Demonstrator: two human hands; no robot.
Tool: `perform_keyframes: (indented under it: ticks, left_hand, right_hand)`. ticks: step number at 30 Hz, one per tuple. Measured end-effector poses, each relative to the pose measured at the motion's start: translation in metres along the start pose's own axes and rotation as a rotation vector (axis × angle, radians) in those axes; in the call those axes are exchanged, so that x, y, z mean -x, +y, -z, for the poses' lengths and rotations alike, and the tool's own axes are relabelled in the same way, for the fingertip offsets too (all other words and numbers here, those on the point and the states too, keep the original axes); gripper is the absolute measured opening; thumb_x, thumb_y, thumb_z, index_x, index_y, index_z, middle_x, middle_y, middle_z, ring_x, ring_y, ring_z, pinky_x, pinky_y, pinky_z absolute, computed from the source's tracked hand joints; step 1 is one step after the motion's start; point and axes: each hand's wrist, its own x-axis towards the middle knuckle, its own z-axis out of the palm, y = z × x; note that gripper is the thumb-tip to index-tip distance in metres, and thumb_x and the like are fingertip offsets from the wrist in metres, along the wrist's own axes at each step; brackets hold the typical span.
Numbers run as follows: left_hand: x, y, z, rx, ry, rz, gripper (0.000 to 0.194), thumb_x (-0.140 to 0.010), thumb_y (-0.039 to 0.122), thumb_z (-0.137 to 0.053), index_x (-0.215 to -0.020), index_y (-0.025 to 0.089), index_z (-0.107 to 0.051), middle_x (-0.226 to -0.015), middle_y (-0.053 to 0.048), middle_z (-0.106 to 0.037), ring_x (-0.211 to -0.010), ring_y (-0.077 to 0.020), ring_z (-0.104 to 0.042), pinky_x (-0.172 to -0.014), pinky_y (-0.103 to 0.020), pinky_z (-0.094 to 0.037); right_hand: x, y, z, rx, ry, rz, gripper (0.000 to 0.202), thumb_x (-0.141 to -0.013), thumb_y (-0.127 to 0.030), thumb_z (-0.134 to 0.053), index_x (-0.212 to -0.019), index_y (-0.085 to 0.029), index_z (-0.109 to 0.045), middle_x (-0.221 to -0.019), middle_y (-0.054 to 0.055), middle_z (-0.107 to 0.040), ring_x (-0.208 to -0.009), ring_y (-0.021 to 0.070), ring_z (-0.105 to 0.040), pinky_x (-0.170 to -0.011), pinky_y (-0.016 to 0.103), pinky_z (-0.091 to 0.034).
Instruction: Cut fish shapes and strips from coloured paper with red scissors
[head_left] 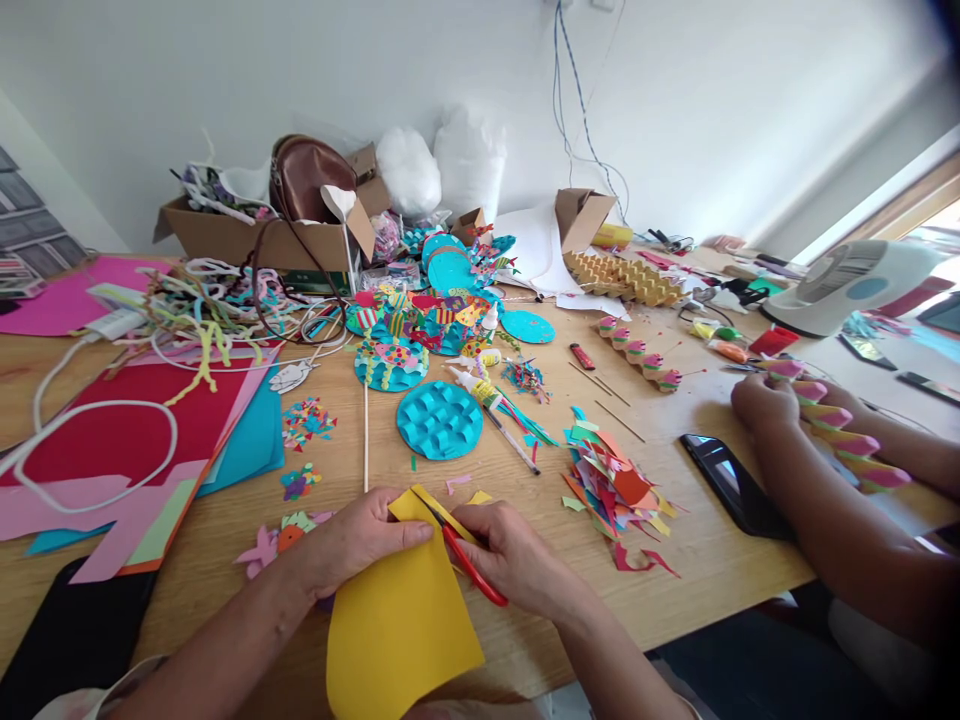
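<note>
A yellow sheet of paper (405, 630) hangs over the table's front edge, its upper edge pinched by my left hand (367, 545). Red-handled scissors (472, 568) are gripped in my right hand (514, 555), with the blades across the sheet's top corner. A narrow yellow strip stands partly cut at the blades. Just beyond my hands lies a blue paper disc (439, 420) covered in woven-looking loops. Close to my left hand are pink and orange paper shapes (289, 540), partly hidden by my forearm.
Paper scraps (619, 480) are heaped to the right, beside a black phone (731, 485). A co-worker's hands hold a painted egg-carton strip (832, 425) at far right. Glue bottles (480, 388) and a pen (514, 445) lie mid-table. Coloured sheets (142, 430) and a white cable (176, 440) occupy the left.
</note>
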Motion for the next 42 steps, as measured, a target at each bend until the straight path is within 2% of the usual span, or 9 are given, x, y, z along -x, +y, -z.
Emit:
perform_keyframes:
  ticks: [4, 11, 19, 22, 25, 27, 31, 36, 42]
  left_hand:
    - [-0.001, -0.001, 0.000, 0.016, -0.020, 0.000, 0.021, -0.065, 0.027, -0.071, -0.082, 0.018, -0.063, -0.066, 0.001, -0.070, -0.053, -0.0112, -0.062, -0.052, -0.020, -0.047]
    - [-0.002, -0.001, -0.002, -0.023, -0.014, -0.010, 0.024, -0.064, 0.029, -0.071, -0.083, 0.018, -0.062, -0.064, 0.002, -0.067, -0.051, -0.0107, -0.060, -0.050, -0.020, -0.044]
    - [-0.001, -0.002, -0.001, -0.012, -0.024, -0.002, 0.024, -0.064, 0.029, -0.070, -0.084, 0.018, -0.063, -0.066, 0.000, -0.069, -0.053, -0.0122, -0.061, -0.052, -0.021, -0.045]
    - [0.002, 0.001, 0.003, -0.006, 0.020, -0.016, 0.019, -0.065, 0.028, -0.069, -0.079, 0.017, -0.063, -0.066, 0.000, -0.069, -0.056, -0.0127, -0.062, -0.054, -0.022, -0.047]
    - [0.006, 0.008, 0.008, -0.004, 0.083, -0.098, 0.017, -0.068, 0.028, -0.067, -0.081, 0.018, -0.062, -0.062, 0.003, -0.066, -0.055, -0.0121, -0.062, -0.052, -0.020, -0.046]
    - [0.007, 0.012, 0.010, -0.001, 0.103, -0.147, 0.024, -0.071, 0.028, -0.065, -0.093, 0.020, -0.061, -0.065, 0.003, -0.067, -0.057, -0.0128, -0.062, -0.053, -0.021, -0.046]
    - [0.007, 0.016, 0.010, -0.013, 0.048, -0.146, 0.036, -0.074, 0.029, -0.062, -0.108, 0.019, -0.058, -0.077, -0.003, -0.071, -0.067, -0.0158, -0.064, -0.058, -0.023, -0.047]
    - [0.003, 0.010, 0.008, -0.113, 0.021, -0.124, 0.033, -0.072, 0.032, -0.062, -0.101, 0.015, -0.065, -0.083, -0.008, -0.072, -0.069, -0.0182, -0.065, -0.060, -0.025, -0.048]
    - [0.002, 0.012, 0.008, -0.135, 0.115, -0.089, 0.035, -0.070, 0.034, -0.064, -0.100, 0.016, -0.066, -0.072, -0.006, -0.073, -0.060, -0.0166, -0.065, -0.053, -0.022, -0.048]
  right_hand:
    - [0.000, 0.001, -0.001, -0.021, 0.003, -0.003, 0.029, -0.085, -0.032, -0.045, -0.062, -0.014, -0.047, -0.057, -0.005, -0.041, -0.052, 0.0063, -0.032, -0.045, 0.017, -0.026]
    - [0.000, 0.001, 0.000, -0.005, 0.006, 0.008, 0.023, -0.084, -0.026, -0.044, -0.064, -0.015, -0.049, -0.057, -0.005, -0.042, -0.051, 0.0061, -0.033, -0.045, 0.017, -0.025]
    - [0.001, 0.006, -0.001, -0.021, 0.037, -0.001, 0.032, -0.086, -0.037, -0.042, -0.064, -0.015, -0.049, -0.055, -0.005, -0.042, -0.049, 0.0065, -0.036, -0.044, 0.018, -0.024]
    - [0.003, 0.007, 0.002, 0.113, 0.105, -0.022, 0.028, -0.086, -0.033, -0.043, -0.066, -0.016, -0.050, -0.054, -0.005, -0.044, -0.049, 0.0066, -0.036, -0.045, 0.018, -0.024]
    - [0.005, 0.004, 0.006, 0.343, 0.163, -0.087, 0.024, -0.085, -0.031, -0.044, -0.067, -0.016, -0.051, -0.055, -0.003, -0.050, -0.048, 0.0074, -0.038, -0.047, 0.019, -0.024]
    - [0.007, 0.000, 0.009, 0.451, 0.151, -0.122, 0.025, -0.085, -0.032, -0.042, -0.070, -0.017, -0.053, -0.058, 0.000, -0.055, -0.050, 0.0086, -0.043, -0.047, 0.020, -0.023]
    - [0.010, -0.008, 0.012, 0.583, 0.082, -0.122, 0.025, -0.086, -0.033, -0.041, -0.073, -0.018, -0.056, -0.064, 0.002, -0.063, -0.055, 0.0111, -0.053, -0.048, 0.022, -0.021]
    - [0.012, -0.015, 0.010, 0.725, 0.059, -0.121, 0.021, -0.084, -0.033, -0.045, -0.074, -0.019, -0.056, -0.070, 0.002, -0.067, -0.061, 0.0138, -0.060, -0.049, 0.025, -0.018]
    - [0.017, -0.020, 0.010, 0.817, 0.065, -0.174, 0.018, -0.083, -0.031, -0.045, -0.077, -0.020, -0.058, -0.074, 0.002, -0.069, -0.062, 0.0154, -0.063, -0.048, 0.026, -0.018]
